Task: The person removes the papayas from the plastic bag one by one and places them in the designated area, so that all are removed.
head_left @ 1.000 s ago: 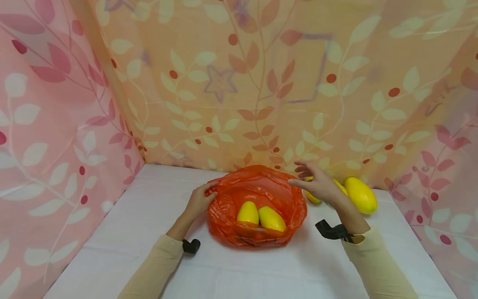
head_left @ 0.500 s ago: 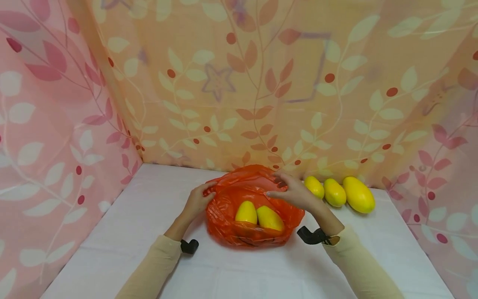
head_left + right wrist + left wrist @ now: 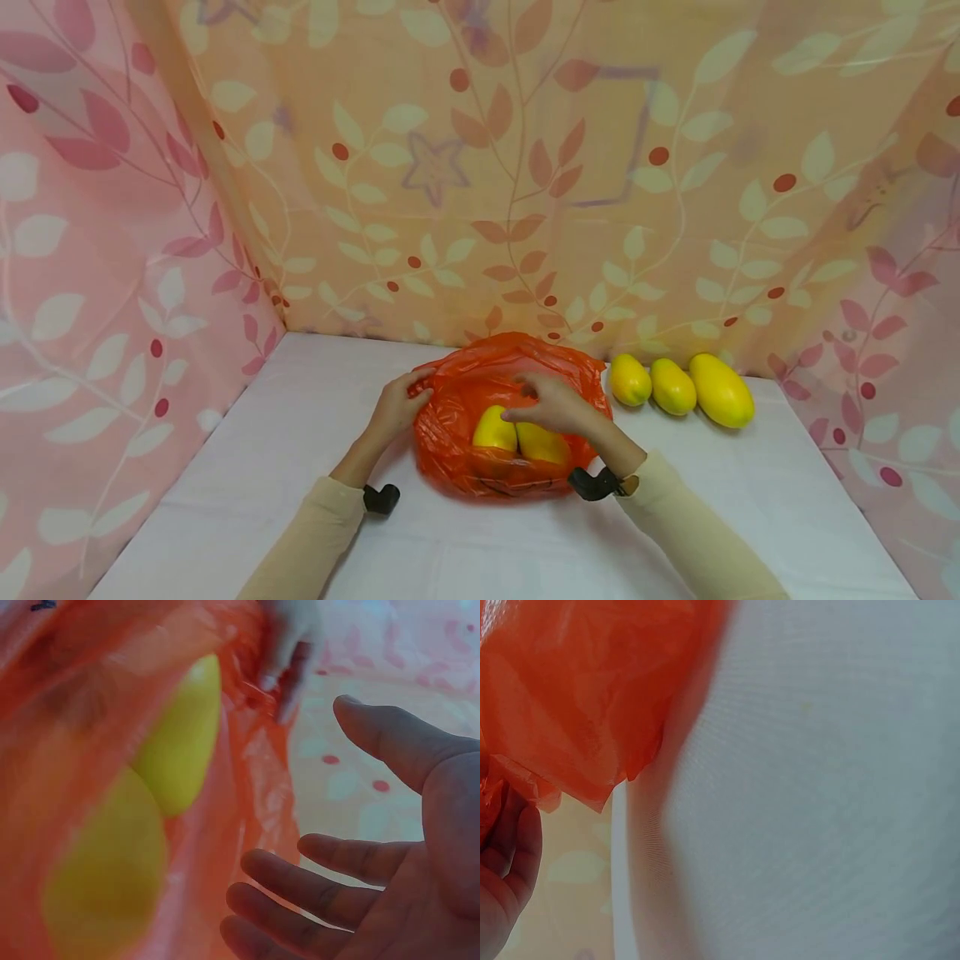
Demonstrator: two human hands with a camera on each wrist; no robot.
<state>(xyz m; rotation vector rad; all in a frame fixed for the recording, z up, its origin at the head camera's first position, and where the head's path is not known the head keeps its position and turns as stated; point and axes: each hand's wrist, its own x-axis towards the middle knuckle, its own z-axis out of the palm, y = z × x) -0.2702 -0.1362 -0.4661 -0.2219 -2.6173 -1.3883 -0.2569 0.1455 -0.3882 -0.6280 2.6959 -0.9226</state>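
Observation:
A red plastic bag (image 3: 438, 429) stands with its mouth spread, two yellow mangoes inside. One mango (image 3: 492, 432) shows at the left, while the other mango (image 3: 542, 447) is partly covered by the bag's front and my right hand. My left hand (image 3: 393, 407) grips the bag's left rim, fingers curled round the plastic (image 3: 510, 780). Over the bag's mouth hovers my right hand (image 3: 558, 405), its fingers spread and holding nothing. In the right wrist view that hand (image 3: 390, 855) is beside the mangoes, apart from them.
To the right of the bag, a row of yellow fruit lies near the back wall: a small mango (image 3: 630, 382), a second one (image 3: 673, 387) and a larger yellow fruit (image 3: 722, 392). White cloth (image 3: 480, 554) covers the table, with patterned curtains (image 3: 420, 208) around it.
My right hand has moved left and toward me, from beside the fruit row to above the bag's mouth, uncovering the row. The left hand keeps its hold on the rim.

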